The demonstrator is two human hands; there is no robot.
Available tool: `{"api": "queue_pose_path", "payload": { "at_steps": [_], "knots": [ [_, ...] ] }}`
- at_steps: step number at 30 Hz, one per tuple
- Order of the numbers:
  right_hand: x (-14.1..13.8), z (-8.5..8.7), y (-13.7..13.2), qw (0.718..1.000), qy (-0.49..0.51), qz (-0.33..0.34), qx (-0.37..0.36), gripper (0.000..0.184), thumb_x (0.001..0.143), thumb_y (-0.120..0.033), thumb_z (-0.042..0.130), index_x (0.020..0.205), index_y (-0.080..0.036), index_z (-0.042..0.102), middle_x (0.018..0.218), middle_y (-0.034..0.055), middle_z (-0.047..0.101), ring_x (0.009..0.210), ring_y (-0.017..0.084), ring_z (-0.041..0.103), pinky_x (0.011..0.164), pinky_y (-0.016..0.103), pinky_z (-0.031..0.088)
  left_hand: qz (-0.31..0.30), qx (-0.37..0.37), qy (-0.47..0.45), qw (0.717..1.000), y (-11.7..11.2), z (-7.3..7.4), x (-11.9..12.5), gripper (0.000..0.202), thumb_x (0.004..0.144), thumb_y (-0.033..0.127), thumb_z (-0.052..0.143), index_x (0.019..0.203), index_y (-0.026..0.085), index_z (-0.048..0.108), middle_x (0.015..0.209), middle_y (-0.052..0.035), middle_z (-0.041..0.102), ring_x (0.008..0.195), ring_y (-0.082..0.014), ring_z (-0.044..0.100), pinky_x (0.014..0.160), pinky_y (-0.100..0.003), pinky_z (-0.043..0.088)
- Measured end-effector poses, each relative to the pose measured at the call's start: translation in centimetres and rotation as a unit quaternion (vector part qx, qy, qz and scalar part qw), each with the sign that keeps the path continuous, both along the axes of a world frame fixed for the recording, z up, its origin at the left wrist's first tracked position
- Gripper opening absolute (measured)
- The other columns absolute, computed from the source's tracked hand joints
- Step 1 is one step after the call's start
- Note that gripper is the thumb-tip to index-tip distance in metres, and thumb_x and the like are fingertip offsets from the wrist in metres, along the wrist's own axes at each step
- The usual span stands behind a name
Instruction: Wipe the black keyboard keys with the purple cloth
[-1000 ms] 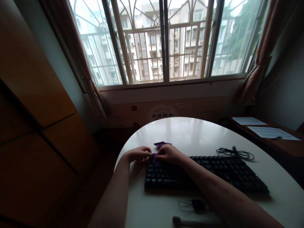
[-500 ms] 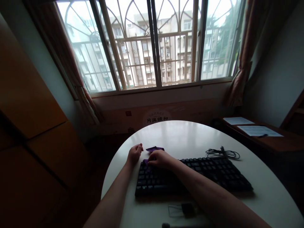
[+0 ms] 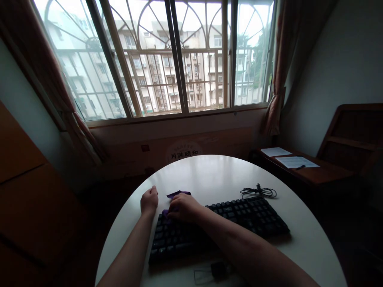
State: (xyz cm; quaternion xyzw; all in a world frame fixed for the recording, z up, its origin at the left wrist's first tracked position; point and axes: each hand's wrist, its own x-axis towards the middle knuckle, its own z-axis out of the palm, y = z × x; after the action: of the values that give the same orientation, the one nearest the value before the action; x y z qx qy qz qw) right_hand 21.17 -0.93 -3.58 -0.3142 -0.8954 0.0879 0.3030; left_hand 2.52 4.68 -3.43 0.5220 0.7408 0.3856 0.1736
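Observation:
A black keyboard [image 3: 254, 217] lies on the round white table, partly covered by my right forearm. My right hand [image 3: 184, 207] is at its upper left keys, fingers pinched on a purple cloth [image 3: 166, 215] that touches the keys. More purple cloth [image 3: 182, 193] shows just behind that hand; whether it is the same piece is hidden. Left of the keyboard, my left hand [image 3: 149, 201] rests by the table surface, curled into a fist with nothing visible in it.
A coiled black cable [image 3: 259, 191] lies behind the keyboard's right end. Near me is a small black-handled tool with wire loops [image 3: 218, 270], dim and partly beside my forearm. Papers [image 3: 297, 162] with a pen lie on a wooden surface at right, beyond the table [image 3: 119, 235].
My view has turned right, so everything sits further left. My left hand's fingers look more tightly curled. The right hand keeps its pinch on the cloth at the upper left keys.

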Motion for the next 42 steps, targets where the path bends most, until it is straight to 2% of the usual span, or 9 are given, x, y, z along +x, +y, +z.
{"api": "queue_pose_path", "payload": {
  "at_steps": [7, 15, 24, 28, 33, 35, 37, 40, 42],
  "knots": [
    [0.3, 0.3, -0.1, 0.997, -0.046, 0.042, 0.041, 0.018, 0.087, -0.033, 0.059, 0.099, -0.027, 0.07, 0.095, 0.0012, 0.068, 0.089, 0.019, 0.059, 0.078, 0.028, 0.044, -0.026, 0.045, -0.058, 0.997, -1.0, -0.3, -0.1, 0.045, 0.085, 0.054, 0.028, 0.067, 0.021, 0.053, 0.047, 0.0006, 0.046, 0.042, -0.0179, 0.047, 0.042, -0.028, 0.036],
    [0.1, 0.5, -0.5, 0.994, -0.094, -0.008, 0.053, 0.028, 0.087, -0.044, 0.054, 0.109, -0.031, 0.065, 0.112, 0.0033, 0.064, 0.105, 0.028, 0.053, 0.087, 0.045, 0.041, -0.025, 0.058, -0.088, 0.994, -0.8, -0.4, -0.4, 0.042, 0.083, 0.052, 0.033, 0.067, 0.02, 0.055, 0.052, -0.0002, 0.049, 0.044, -0.0167, 0.049, 0.04, -0.027, 0.036],
    [0.4, 0.5, 0.3, 0.993, -0.099, 0.059, -0.011, 0.029, 0.09, -0.04, 0.05, 0.116, -0.033, 0.059, 0.132, 0.0015, 0.054, 0.118, 0.03, 0.047, 0.091, 0.047, 0.039, -0.042, 0.052, -0.077, 0.995, -0.8, 0.0, -0.4, 0.04, 0.083, 0.048, 0.033, 0.066, 0.02, 0.055, 0.048, 0.0002, 0.047, 0.044, -0.0168, 0.047, 0.04, -0.027, 0.036],
    [0.2, 0.4, 0.6, 0.992, -0.097, 0.069, -0.029, 0.026, 0.09, -0.036, 0.052, 0.113, -0.03, 0.062, 0.128, 0.0003, 0.057, 0.112, 0.027, 0.051, 0.091, 0.043, 0.039, -0.041, 0.058, -0.082, 0.994, -1.3, 0.6, 0.2, 0.039, 0.084, 0.047, 0.033, 0.066, 0.019, 0.054, 0.045, 0.0015, 0.044, 0.043, -0.0163, 0.047, 0.04, -0.026, 0.036],
    [0.2, 0.6, 0.3, 0.993, -0.095, 0.06, -0.02, 0.023, 0.089, -0.032, 0.053, 0.108, -0.027, 0.065, 0.118, 0.0006, 0.062, 0.099, 0.021, 0.057, 0.082, 0.033, 0.042, -0.024, 0.082, -0.068, 0.994, -2.4, 1.2, 0.7, 0.034, 0.083, 0.042, 0.036, 0.066, 0.019, 0.053, 0.043, 0.0026, 0.041, 0.044, -0.0164, 0.048, 0.044, -0.026, 0.035],
    [0.2, 0.8, 0.1, 0.994, -0.09, 0.054, -0.013, 0.023, 0.089, -0.033, 0.053, 0.107, -0.026, 0.065, 0.114, 0.0017, 0.063, 0.097, 0.021, 0.058, 0.08, 0.032, 0.043, -0.028, 0.113, -0.032, 0.993, -3.0, 2.1, 0.8, 0.031, 0.083, 0.04, 0.038, 0.065, 0.019, 0.053, 0.046, 0.0018, 0.045, 0.048, -0.0167, 0.05, 0.048, -0.026, 0.037],
    [0.2, 0.9, 0.0, 0.995, -0.081, 0.051, -0.009, 0.025, 0.09, -0.036, 0.052, 0.108, -0.024, 0.065, 0.112, 0.0029, 0.064, 0.096, 0.021, 0.058, 0.081, 0.032, 0.043, -0.044, 0.177, 0.013, 0.983, -4.0, 3.8, 1.5, 0.027, 0.082, 0.037, 0.041, 0.065, 0.019, 0.053, 0.053, 0.0009, 0.052, 0.053, -0.0159, 0.052, 0.052, -0.026, 0.038],
    [0.1, 1.1, -0.2, 0.996, -0.078, 0.04, -0.014, 0.026, 0.089, -0.039, 0.053, 0.107, -0.024, 0.064, 0.111, 0.0036, 0.065, 0.095, 0.023, 0.059, 0.081, 0.034, 0.043, -0.101, 0.289, 0.017, 0.952, -7.1, 8.2, 4.6, 0.021, 0.081, 0.031, 0.04, 0.068, 0.02, 0.054, 0.054, 0.0019, 0.05, 0.052, -0.0135, 0.049, 0.052, -0.024, 0.038],
    [0.0, 1.1, -0.3, 0.995, -0.079, 0.034, -0.04, 0.026, 0.087, -0.038, 0.055, 0.108, -0.025, 0.064, 0.107, 0.004, 0.065, 0.094, 0.024, 0.058, 0.08, 0.035, 0.043, -0.168, 0.329, -0.035, 0.929, -10.3, 11.3, 7.5, 0.019, 0.08, 0.027, 0.04, 0.068, 0.02, 0.053, 0.05, 0.003, 0.046, 0.047, -0.0124, 0.046, 0.049, -0.023, 0.037]
  ]
}}
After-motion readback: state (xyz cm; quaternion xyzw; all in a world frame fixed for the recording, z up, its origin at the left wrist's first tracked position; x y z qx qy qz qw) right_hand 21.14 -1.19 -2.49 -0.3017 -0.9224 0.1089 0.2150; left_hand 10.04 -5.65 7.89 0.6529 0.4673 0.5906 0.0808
